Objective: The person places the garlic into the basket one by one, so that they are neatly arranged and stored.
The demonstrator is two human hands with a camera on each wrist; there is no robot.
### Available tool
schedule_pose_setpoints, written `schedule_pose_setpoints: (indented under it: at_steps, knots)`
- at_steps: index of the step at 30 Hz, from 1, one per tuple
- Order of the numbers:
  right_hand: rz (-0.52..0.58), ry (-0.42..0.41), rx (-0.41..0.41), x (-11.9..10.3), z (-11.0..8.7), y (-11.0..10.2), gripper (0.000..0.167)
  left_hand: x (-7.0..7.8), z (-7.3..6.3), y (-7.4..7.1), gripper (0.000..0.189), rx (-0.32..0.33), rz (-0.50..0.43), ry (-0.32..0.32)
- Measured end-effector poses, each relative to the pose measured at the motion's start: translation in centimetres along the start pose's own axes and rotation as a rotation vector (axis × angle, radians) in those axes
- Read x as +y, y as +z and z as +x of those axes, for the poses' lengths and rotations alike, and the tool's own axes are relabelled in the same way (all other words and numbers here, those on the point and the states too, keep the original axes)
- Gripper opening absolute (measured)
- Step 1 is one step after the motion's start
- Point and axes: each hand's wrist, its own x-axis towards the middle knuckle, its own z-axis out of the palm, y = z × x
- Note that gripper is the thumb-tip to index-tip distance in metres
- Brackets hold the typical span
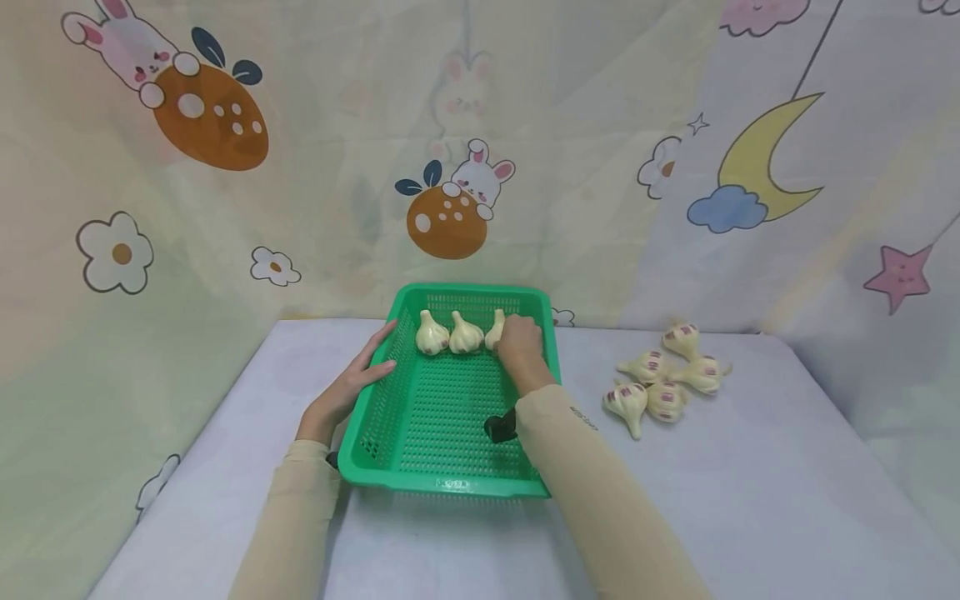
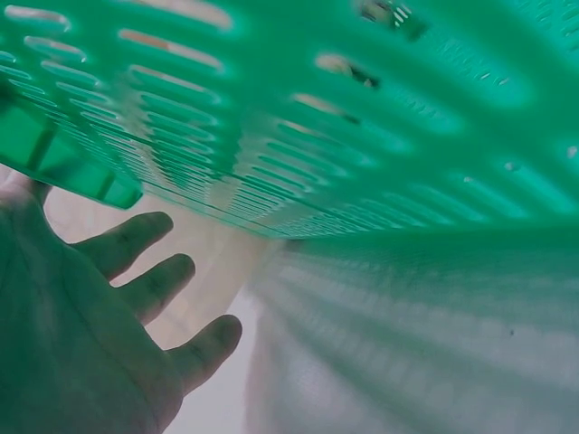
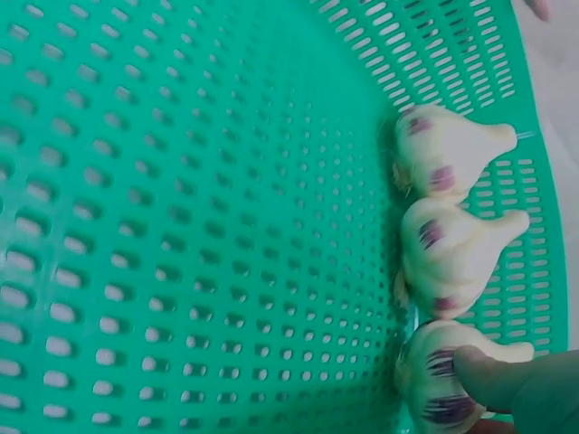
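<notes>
A green perforated plastic basket stands on the table with three garlic bulbs in a row along its far wall. My right hand reaches inside and pinches the rightmost garlic bulb, thumb across its purple-streaked side. Left of it sit the middle garlic bulb and the left garlic bulb, stems toward the far wall. At the basket's left rim, my left hand lays its thumb over the edge. Its other fingers stretch out straight and spread beside the outer wall in the left wrist view.
Several more garlic bulbs lie in a loose cluster on the white table, right of the basket. Behind the table hangs a cloth printed with rabbits, flowers and a moon.
</notes>
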Motion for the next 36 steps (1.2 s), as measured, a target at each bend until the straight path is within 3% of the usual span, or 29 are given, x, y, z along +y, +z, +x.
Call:
schedule_pose_setpoints:
  at_steps: [19,25,30,36]
  knots:
    - [-0.044,-0.016,0.015,-0.1,-0.2,-0.4,0.03,0.1,0.0,0.2,0.063,0.008,0.015,0.008]
    - [0.026,-0.01,0.042,-0.3,-0.5,-0.8,0.024,-0.1,0.0,0.2,0.063,0.009,0.016,0.002]
    - [0.046,-0.04,0.053,-0.6,-1.0,-2.1,0.027,-0.2,-0.1,0.0,0.063,0.017,0.017,-0.001]
    - [0.033,-0.098,0.0,0.9,-1.8,-5.3,0.037,-0.3,0.1,0.1,0.063,0.01,0.033,-0.01]
